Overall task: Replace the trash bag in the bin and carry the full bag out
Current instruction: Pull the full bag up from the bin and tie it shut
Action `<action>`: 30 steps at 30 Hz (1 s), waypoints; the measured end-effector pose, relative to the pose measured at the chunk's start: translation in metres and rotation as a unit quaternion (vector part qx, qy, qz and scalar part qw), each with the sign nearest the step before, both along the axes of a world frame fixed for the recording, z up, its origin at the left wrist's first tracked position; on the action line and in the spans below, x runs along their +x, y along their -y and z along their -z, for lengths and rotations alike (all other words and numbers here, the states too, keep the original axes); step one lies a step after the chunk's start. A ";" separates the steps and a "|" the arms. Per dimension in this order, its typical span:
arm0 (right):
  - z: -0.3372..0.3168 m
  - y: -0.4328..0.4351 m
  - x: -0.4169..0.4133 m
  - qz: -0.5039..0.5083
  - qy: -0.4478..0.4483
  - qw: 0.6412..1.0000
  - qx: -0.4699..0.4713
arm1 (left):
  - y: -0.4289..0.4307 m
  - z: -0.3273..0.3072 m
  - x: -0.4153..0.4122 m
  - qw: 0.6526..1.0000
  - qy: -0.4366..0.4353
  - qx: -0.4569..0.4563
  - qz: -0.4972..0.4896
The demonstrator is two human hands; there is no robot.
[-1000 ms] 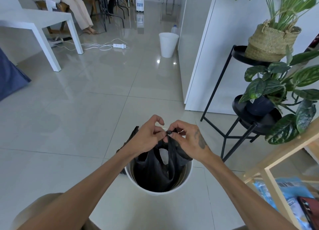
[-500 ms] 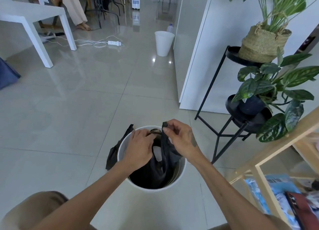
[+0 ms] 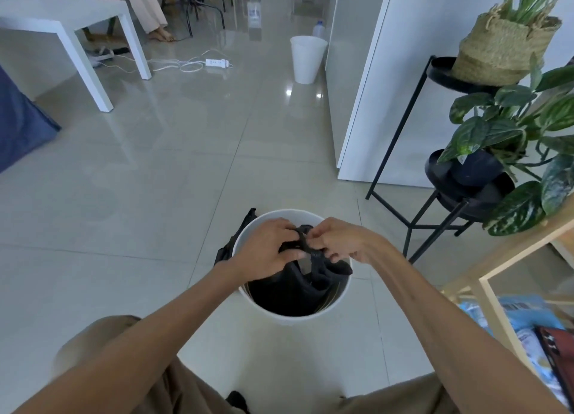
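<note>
A round white bin (image 3: 281,315) stands on the tiled floor right in front of me. A black trash bag (image 3: 298,286) sits inside it, its top gathered above the opening. My left hand (image 3: 264,247) and my right hand (image 3: 341,242) meet over the bin, both pinching the bag's gathered handles together. One loose flap of black plastic (image 3: 231,246) hangs over the bin's left rim.
A second white bin (image 3: 306,59) stands far ahead by a white wall corner. A black plant stand (image 3: 435,196) with potted plants is at the right, a wooden shelf (image 3: 497,274) near right. A white table (image 3: 77,25), a power strip (image 3: 217,62) and cables lie far left.
Both hands have dropped lower and closed in tighter over the bin, pulling the bag's handles together. The view has tilted down, showing more of my knees.
</note>
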State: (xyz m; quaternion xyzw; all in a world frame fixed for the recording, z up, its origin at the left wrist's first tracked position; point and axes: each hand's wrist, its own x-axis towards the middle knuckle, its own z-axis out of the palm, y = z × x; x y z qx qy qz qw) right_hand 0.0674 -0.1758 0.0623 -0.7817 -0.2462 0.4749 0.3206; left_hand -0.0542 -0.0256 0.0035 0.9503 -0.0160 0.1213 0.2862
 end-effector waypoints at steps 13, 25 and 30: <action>0.003 0.032 0.021 -0.016 0.223 0.975 0.022 | -0.046 -0.039 -0.034 0.915 -0.176 -0.342 -0.120; -0.029 -0.022 -0.003 0.342 -0.390 0.716 0.468 | -0.006 -0.074 0.006 0.454 0.114 -0.877 -0.111; -0.015 -0.011 0.018 0.411 -0.380 0.699 0.444 | -0.027 -0.053 0.002 0.387 0.162 -0.885 -0.200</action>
